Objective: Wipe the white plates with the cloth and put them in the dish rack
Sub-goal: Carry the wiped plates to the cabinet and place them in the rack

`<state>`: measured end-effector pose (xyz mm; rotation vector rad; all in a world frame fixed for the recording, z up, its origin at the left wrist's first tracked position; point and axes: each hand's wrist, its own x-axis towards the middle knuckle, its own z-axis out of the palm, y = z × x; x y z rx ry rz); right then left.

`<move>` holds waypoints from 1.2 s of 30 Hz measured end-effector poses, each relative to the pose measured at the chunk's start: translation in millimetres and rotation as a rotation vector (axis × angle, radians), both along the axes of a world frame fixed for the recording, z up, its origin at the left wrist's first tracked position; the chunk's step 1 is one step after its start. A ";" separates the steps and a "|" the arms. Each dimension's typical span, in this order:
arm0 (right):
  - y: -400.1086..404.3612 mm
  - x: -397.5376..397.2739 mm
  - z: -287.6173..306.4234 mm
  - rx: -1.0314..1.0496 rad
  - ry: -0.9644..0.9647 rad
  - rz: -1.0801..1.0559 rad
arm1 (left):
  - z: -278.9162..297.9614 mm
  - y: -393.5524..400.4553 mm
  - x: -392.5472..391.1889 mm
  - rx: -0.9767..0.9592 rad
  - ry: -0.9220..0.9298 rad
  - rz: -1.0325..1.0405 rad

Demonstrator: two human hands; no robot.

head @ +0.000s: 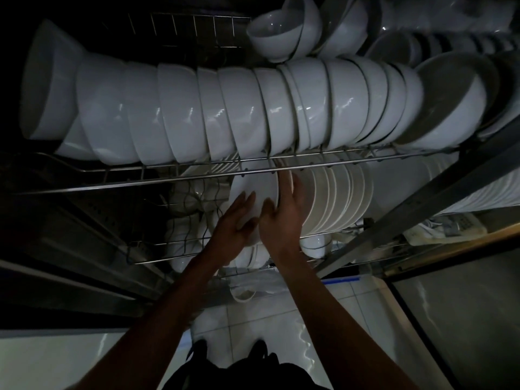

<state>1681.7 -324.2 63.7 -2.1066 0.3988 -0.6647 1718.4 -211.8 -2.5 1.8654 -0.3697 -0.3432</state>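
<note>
A white plate (254, 182) is held on edge in the lower tier of the wire dish rack (157, 180), just left of a row of upright plates (334, 198) already slotted there. The plate is steadied from both sides. The left hand (235, 218) is laid flat against its near face, fingers fairly straight and spread upward. The right hand (281, 215) is wrapped over the plate's right rim — its thumb lies on the near face, while its fingers are tucked behind the rim, between this plate and the first of the standing row. Whether the plate's lower edge is already seated in the wires cannot be told, since it is hidden behind the hands.

On the tier above, a long row of white bowls (213, 108) is packed on edge, nested one into the next, with further bowls (277, 30) piled behind at upper right. A crumpled cloth (447, 228) is seen at the right, resting on a ledge beside the rack, well apart from both hands. Below, pale floor tiles (270, 319) are visible between the forearms — the scene is dim overall, and the rack's left side is lost in shadow.
</note>
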 end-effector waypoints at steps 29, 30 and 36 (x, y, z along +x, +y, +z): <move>-24.4 -9.5 -6.6 -0.365 0.075 0.094 | -13.5 7.2 -8.1 0.054 -0.036 0.064; -25.3 -9.6 -6.9 -0.374 0.073 0.093 | -12.0 7.2 -10.9 0.059 -0.045 0.058; -25.8 -12.0 -6.9 -0.403 0.092 0.111 | -6.7 6.3 -22.8 0.035 -0.069 0.070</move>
